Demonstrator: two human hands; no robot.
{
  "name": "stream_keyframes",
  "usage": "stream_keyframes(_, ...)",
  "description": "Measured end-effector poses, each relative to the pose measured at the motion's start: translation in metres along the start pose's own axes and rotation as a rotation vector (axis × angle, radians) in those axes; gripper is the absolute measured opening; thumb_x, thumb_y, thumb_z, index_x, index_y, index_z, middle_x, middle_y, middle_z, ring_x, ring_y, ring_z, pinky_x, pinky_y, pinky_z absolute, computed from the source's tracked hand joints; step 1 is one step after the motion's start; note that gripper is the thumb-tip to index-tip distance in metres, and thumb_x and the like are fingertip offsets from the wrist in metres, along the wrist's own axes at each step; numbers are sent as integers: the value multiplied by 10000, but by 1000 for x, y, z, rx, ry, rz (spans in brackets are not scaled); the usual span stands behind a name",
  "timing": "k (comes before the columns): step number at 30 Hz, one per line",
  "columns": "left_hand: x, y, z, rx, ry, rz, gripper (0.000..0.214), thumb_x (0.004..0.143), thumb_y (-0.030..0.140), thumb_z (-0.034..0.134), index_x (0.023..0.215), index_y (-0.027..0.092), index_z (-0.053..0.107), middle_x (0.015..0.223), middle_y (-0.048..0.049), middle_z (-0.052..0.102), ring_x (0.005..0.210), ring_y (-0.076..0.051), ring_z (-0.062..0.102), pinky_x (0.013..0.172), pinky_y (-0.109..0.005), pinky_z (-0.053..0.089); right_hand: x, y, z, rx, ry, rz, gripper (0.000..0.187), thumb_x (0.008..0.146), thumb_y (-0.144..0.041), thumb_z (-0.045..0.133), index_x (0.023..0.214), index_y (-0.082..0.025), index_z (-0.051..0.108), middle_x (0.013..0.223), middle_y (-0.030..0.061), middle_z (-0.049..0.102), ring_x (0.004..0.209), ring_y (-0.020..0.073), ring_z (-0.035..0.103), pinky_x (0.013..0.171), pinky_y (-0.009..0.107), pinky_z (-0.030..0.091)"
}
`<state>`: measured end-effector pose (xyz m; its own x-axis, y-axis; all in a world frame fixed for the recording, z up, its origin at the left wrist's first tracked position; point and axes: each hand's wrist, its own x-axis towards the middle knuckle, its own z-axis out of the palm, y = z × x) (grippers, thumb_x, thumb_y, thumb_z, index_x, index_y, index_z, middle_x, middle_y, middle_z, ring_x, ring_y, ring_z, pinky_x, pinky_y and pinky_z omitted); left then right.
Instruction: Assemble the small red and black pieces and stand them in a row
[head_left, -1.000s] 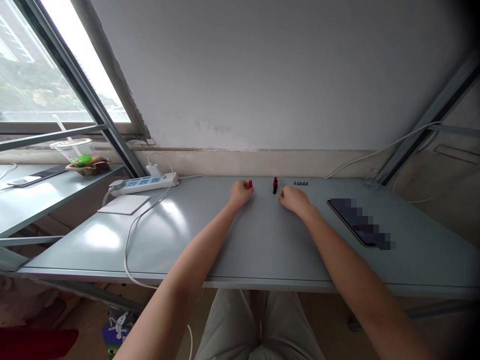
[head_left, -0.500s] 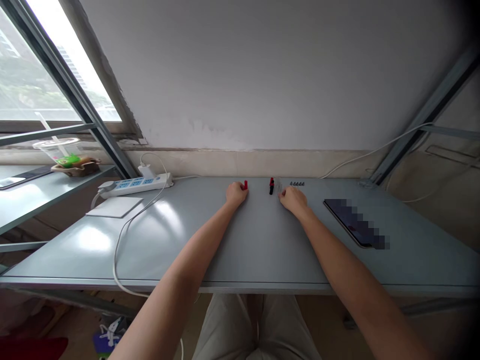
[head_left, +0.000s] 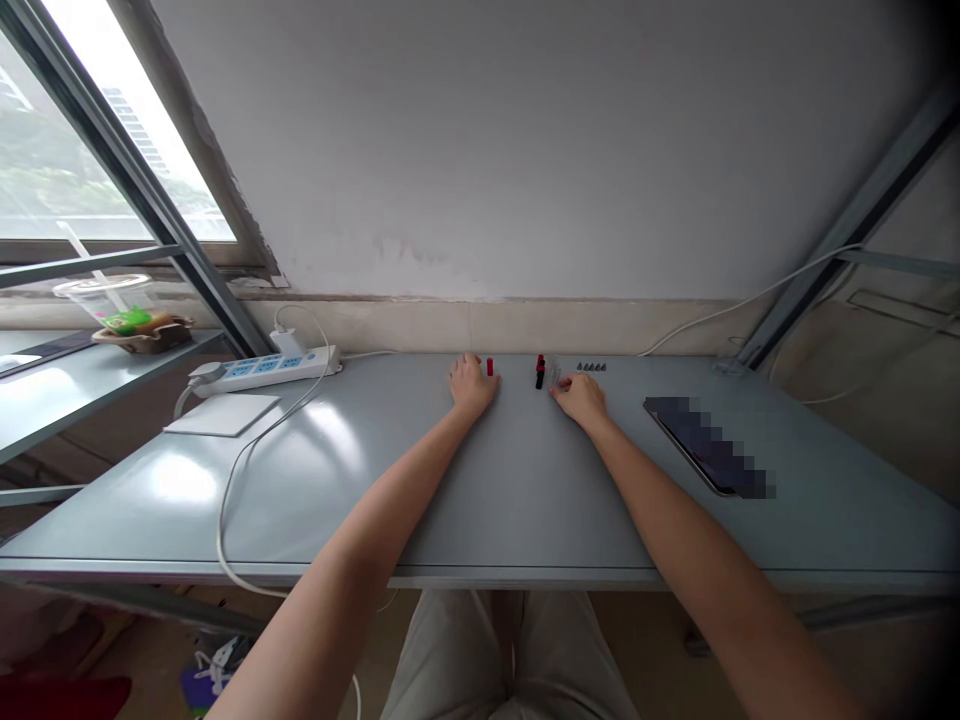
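Note:
My left hand [head_left: 471, 386] rests on the desk with its fingers apart, holding nothing. Just to its right stands a small red cylinder [head_left: 490, 367]. My right hand [head_left: 582, 398] has its thumb and fingers closed together at the edge of some small clear pieces [head_left: 555, 370]; what is between the fingertips is too small to make out. Left of these clear pieces is a group of small red and black pieces [head_left: 540, 372]. Beyond my right hand, several small dark pointed pieces [head_left: 591, 367] are lined up in a row.
A phone [head_left: 701, 450] lies on the grey desk [head_left: 525, 500] at the right. To the left are a white power strip [head_left: 274, 368], a flat white square [head_left: 223, 415] and a cable [head_left: 238, 470] hanging over the front edge. A wall rises behind the desk.
My left hand has let go of the red cylinder, which now stands on the desk, and its fingers have spread. My right hand stays by the clear pieces. The view has shifted slightly.

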<state>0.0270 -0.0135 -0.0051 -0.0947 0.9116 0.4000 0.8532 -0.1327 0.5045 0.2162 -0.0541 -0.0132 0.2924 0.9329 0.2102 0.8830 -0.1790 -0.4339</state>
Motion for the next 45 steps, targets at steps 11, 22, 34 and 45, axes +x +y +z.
stream_keyframes(11, -38, 45, 2, 147, -247, 685, 462, 844, 273, 392, 1288, 159, 335, 1137, -122, 530, 1000, -246, 504, 789, -344, 385, 1, 0, 2, -16, 40, -14, 272, 753, -385, 560, 914, -181, 642, 1004, 93, 619, 948, 230, 555, 765, 334, 422)
stream_keyframes(22, -25, 43, -4, 142, -278, 474, 244, 814, 134, 394, 1001, 186, 542, 930, -72, 624, 897, -202, 562, 755, -302, 410, 0, -3, 2, 5, 33, -2, 261, 756, -367, 561, 925, -186, 642, 1008, 90, 620, 955, 213, 552, 781, 315, 414)
stream_keyframes(34, -36, 23, -12, -412, -247, 65, 72, 749, 210, 551, 805, 173, 580, 803, -55, 630, 705, -140, 562, 661, -275, 439, 0, -3, 2, 34, 26, 0, 240, 746, -363, 570, 885, -180, 637, 995, 84, 624, 921, 196, 561, 756, 294, 417)
stream_keyframes(45, -49, 19, -10, -490, -166, 77, 73, 739, 200, 545, 801, 166, 566, 780, -42, 622, 676, -125, 533, 670, -277, 441, 2, 0, 5, 30, 7, 2, 239, 756, -355, 554, 900, -182, 638, 945, 69, 637, 882, 193, 573, 726, 293, 417)
